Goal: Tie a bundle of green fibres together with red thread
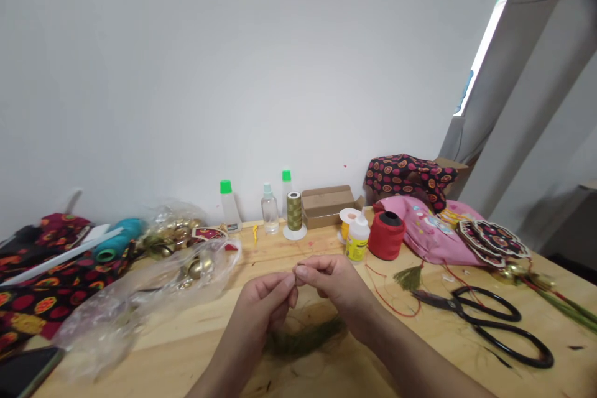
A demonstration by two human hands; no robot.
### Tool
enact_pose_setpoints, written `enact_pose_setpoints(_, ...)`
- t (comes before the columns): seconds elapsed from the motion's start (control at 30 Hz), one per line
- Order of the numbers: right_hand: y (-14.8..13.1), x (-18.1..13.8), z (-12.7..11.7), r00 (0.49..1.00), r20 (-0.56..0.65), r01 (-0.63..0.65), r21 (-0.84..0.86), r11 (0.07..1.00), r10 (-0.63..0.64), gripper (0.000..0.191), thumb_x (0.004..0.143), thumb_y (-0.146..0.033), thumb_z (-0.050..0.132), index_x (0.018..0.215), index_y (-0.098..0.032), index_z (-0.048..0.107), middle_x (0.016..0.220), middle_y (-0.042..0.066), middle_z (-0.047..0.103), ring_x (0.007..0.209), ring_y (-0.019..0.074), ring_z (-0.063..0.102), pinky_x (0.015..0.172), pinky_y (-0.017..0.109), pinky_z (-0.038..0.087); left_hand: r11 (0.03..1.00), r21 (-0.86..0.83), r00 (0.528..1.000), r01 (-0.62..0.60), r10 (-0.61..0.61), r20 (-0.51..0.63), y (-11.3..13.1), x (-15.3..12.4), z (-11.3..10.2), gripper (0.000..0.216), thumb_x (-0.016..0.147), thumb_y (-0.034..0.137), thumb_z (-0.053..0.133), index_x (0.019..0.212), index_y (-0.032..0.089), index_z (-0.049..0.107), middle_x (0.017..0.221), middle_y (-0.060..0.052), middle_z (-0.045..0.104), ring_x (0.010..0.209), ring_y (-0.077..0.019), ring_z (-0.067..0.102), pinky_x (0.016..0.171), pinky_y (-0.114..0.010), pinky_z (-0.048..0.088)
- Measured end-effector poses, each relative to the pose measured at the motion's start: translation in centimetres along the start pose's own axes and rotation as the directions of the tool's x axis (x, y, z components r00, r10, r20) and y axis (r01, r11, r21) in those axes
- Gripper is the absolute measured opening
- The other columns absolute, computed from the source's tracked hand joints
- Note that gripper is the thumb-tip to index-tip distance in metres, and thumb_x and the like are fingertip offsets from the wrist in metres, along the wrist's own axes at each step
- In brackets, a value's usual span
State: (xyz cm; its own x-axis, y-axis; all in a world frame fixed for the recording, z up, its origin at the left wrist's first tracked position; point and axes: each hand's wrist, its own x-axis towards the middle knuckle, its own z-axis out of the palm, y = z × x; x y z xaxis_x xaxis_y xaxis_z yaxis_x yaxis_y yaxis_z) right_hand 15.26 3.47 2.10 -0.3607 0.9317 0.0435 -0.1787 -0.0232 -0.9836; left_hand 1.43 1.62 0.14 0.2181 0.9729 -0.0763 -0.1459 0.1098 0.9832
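Note:
My left hand (268,301) and my right hand (333,280) meet over the middle of the wooden table (196,339). Their fingertips pinch together on a thin strand of olive-green thread, too fine to make out clearly. Below the hands lies a loose tuft of the same green thread (305,339) on the table. A finished green tassel (410,277) with a red cord lies to the right, beside black scissors (489,320).
Along the wall stand green-capped bottles (229,205), a gold thread spool (294,212), a cardboard box (326,205), a glue bottle (357,237) and a red spool (386,235). A plastic bag of brass bells (186,261) and patterned cloth (41,289) lie at the left; pink fabric (429,230) at the right.

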Motion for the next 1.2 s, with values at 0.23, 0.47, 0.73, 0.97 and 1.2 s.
enact_pose_setpoints(0.23, 0.3, 0.1, 0.1, 0.998, -0.061, -0.026, 0.026, 0.999, 0.028, 0.018, 0.063, -0.031, 0.065, 0.057, -0.013, 0.063, 0.048, -0.006, 0.045, 0.043, 0.0046, 0.025, 0.044, 0.02, 0.021, 0.877, 0.465, 0.971, -0.123, 0.203, -0.127, 1.4, -0.5, 0.7, 0.028, 0.07, 0.036, 0.052, 0.049, 0.016, 0.051, 0.046, 0.007, 0.03, 0.043, -0.0077, 0.023, 0.04, -0.021, 0.017)
enact_pose_setpoints(0.47, 1.0, 0.4, 0.2, 0.997, -0.071, -0.019, 0.102, 0.995, 0.026, 0.017, 0.06, -0.03, 0.066, 0.057, -0.014, 0.063, 0.046, -0.006, 0.045, 0.045, 0.0057, 0.034, 0.047, 0.021, 0.027, 0.839, 0.525, 0.968, -0.145, 0.23, -0.1, 0.8, -0.2, 0.4, 0.032, 0.074, 0.036, 0.046, 0.048, 0.018, 0.046, 0.045, 0.007, 0.029, 0.043, -0.0092, 0.026, 0.04, -0.021, 0.02)
enact_pose_setpoints(0.73, 1.3, 1.0, 0.1, 0.986, -0.133, 0.107, 0.053, 0.993, -0.099, 0.015, 0.054, -0.026, 0.07, 0.051, -0.014, 0.062, 0.055, -0.003, 0.053, 0.057, 0.0095, 0.045, 0.058, 0.023, 0.036, 0.85, 0.503, 0.963, -0.158, 0.244, -0.11, 1.1, -0.3, 0.7, 0.029, 0.073, 0.035, 0.048, 0.05, 0.018, 0.051, 0.043, 0.006, 0.034, 0.041, -0.0085, 0.027, 0.04, -0.02, 0.02)
enact_pose_setpoints(0.97, 1.8, 1.4, -0.7, 0.978, -0.204, 0.039, 0.042, 0.998, -0.029, 0.035, 0.069, -0.045, 0.056, 0.074, -0.012, 0.067, 0.043, -0.007, 0.034, 0.04, 0.0042, 0.021, 0.039, 0.018, 0.018, 0.99, 0.135, 0.981, -0.042, 0.066, -0.18, 0.3, 0.1, 0.7, 0.027, 0.063, 0.043, 0.057, 0.062, 0.015, 0.058, 0.04, 0.008, 0.043, 0.03, -0.0039, 0.021, 0.031, -0.017, 0.014)
enact_pose_setpoints(1.2, 1.5, 0.7, 0.4, 0.975, -0.013, 0.218, -0.13, 0.967, -0.222, 0.037, 0.078, -0.046, 0.044, 0.086, -0.017, 0.066, 0.074, 0.003, 0.058, 0.069, 0.0142, 0.049, 0.07, 0.026, 0.038, 0.941, 0.221, 0.882, -0.257, 0.322, -0.344, 0.5, 0.1, 0.2, 0.01, 0.062, 0.026, 0.064, 0.067, 0.019, 0.069, 0.089, -0.003, 0.062, 0.088, -0.0154, 0.052, 0.076, -0.02, 0.039)
